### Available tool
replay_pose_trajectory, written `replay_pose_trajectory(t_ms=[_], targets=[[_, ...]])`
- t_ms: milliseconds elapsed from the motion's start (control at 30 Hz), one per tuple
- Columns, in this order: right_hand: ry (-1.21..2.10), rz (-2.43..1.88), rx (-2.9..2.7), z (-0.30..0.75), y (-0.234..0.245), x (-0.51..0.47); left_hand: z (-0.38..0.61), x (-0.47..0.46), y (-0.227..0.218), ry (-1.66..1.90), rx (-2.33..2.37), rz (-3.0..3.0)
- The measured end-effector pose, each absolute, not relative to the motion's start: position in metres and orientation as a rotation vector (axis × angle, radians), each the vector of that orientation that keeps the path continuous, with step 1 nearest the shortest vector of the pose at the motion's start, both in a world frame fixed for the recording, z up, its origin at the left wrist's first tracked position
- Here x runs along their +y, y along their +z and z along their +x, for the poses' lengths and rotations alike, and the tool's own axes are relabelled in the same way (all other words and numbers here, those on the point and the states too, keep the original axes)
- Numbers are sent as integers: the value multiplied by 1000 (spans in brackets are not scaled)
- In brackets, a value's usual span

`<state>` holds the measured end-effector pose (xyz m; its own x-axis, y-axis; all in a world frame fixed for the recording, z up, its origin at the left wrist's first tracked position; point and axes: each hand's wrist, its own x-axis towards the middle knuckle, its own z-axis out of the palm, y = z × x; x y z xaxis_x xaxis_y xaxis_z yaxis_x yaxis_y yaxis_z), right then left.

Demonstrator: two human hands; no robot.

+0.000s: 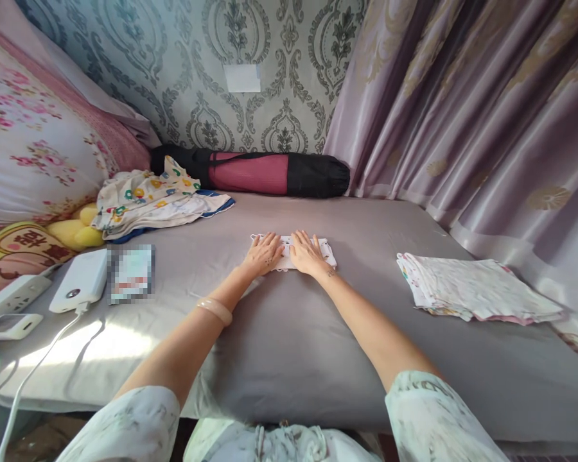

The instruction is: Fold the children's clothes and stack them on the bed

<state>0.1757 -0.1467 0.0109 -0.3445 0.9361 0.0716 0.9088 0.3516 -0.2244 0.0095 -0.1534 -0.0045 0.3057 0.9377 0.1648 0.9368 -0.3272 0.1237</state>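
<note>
A small folded white cloth with a printed pattern (327,249) lies on the grey bed sheet (289,333) in the middle. My left hand (264,253) rests flat on its left part, fingers stretched out. My right hand (307,251) lies flat on its middle, fingers spread. Both hands press the cloth down side by side. A pale bangle sits on my left wrist.
A stack of folded patterned cloths (472,287) lies at the right. A heap of loose printed clothes (154,200) sits at the back left, beside a black-and-red rolled bag (270,172). A white power bank (79,280), a packet and cables lie at the left. Curtains hang right.
</note>
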Motion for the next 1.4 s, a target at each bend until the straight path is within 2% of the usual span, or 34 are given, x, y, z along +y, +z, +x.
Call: replay_pose_trajectory(t_ms=[333,567,733,933,1400], targets=[[178,-1635,-2437,154,-12,-147,-45,-152,-19,661,1936,2108],[242,-1693,-2458,146,3,-142,-47,-154,-16,886,2038,1911],[191,-1575,-2473,119,11,-141,-46,-158,-23,787,2309,1924],[127,-1542,-2484,107,-10,-145,-48,-155,-30,639,2299,1974],[231,-1538,-2511,88,8,-136,-48,-155,-22,802,2229,1851]])
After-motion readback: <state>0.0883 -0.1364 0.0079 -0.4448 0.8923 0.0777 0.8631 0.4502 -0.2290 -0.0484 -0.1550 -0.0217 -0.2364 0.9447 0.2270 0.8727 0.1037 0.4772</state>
